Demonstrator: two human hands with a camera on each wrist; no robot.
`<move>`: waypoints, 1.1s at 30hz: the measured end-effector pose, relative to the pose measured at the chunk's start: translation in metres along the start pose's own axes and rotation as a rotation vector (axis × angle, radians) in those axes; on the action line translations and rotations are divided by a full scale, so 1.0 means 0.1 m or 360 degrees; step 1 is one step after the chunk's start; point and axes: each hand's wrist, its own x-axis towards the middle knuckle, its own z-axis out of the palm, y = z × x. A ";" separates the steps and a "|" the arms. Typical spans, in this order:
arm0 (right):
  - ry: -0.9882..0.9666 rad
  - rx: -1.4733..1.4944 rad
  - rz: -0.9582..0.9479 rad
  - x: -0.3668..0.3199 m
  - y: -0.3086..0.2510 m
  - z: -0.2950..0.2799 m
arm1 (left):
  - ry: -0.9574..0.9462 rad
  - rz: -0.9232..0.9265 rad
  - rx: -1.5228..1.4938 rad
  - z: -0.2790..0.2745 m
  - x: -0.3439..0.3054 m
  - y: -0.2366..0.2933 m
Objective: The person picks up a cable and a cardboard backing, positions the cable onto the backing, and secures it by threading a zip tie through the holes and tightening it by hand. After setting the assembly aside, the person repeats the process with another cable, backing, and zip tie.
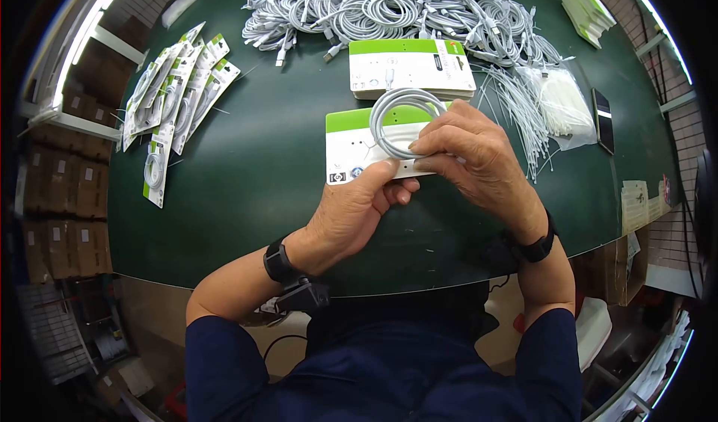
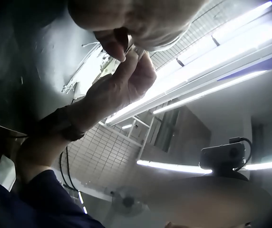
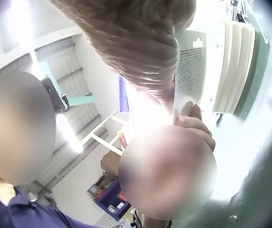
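In the head view my left hand (image 1: 348, 209) holds a white and green packaging card (image 1: 341, 160) by its lower edge, thumb on the front and fingers behind. A coiled light-grey cable (image 1: 377, 125) lies against the card's face, its upper loop rising past the top edge. My right hand (image 1: 479, 149) pinches the coil at its lower right, thumb and fingertips close to the card. The right wrist view catches the printed back of the card (image 3: 193, 61) beside the left fingers (image 3: 198, 124). The left wrist view shows both hands close together, with the cable mostly hidden.
Behind the card sits a stack of similar cards (image 1: 407, 67), with a heap of coiled cables (image 1: 389, 11) farther back. Cards carrying cables (image 1: 179, 97) pile up at left. Loose white zip ties (image 1: 523, 115), a bag of ties (image 1: 565, 108) and a phone (image 1: 604, 127) lie at right.
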 end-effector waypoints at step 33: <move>-0.0168 0.0647 0.0361 -0.12 0.09 0.50 | 0.0411 0.0283 0.0731 -0.24 0.05 -0.15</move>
